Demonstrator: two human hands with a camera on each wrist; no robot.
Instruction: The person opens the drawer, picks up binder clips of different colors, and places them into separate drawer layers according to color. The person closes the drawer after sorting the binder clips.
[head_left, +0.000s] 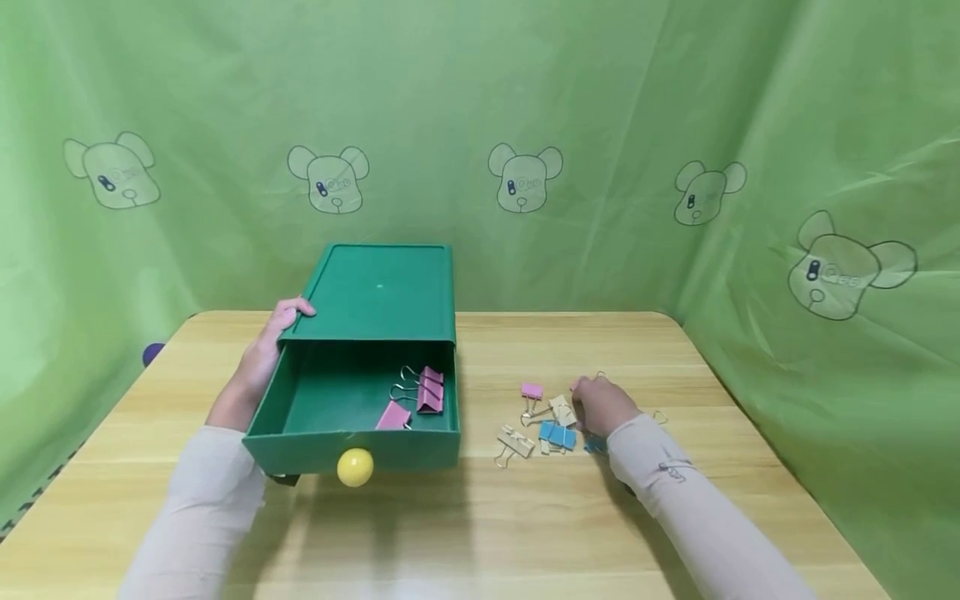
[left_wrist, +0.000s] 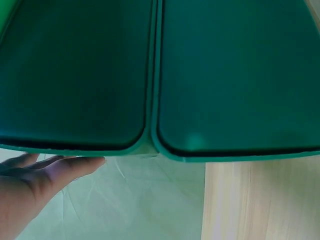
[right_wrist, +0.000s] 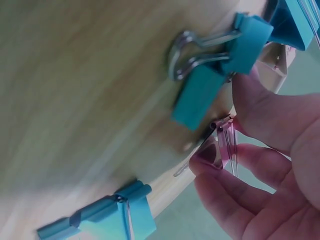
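Note:
A green drawer box (head_left: 382, 287) stands on the table with its drawer (head_left: 348, 450) pulled out toward me. My left hand (head_left: 266, 350) rests against the box's left side, its fingertips at the top edge. In the left wrist view the fingers (left_wrist: 75, 169) lie fairly straight along the green wall. Inside the drawer are pink binder clips (head_left: 430, 390). Over on the right, my right hand (head_left: 606, 406) pinches a pink binder clip (right_wrist: 222, 142) between thumb and fingers, low over the table. A blue binder clip (right_wrist: 200, 95) lies close beside the thumb.
Left of the right hand lies a loose group of clips: a pink clip (head_left: 532, 390), a cream clip (head_left: 516, 442) and a blue clip (head_left: 557, 434). A yellow knob (head_left: 355, 467) sticks out from the drawer front. Green curtain (head_left: 562, 100) hangs behind the table (head_left: 525, 533).

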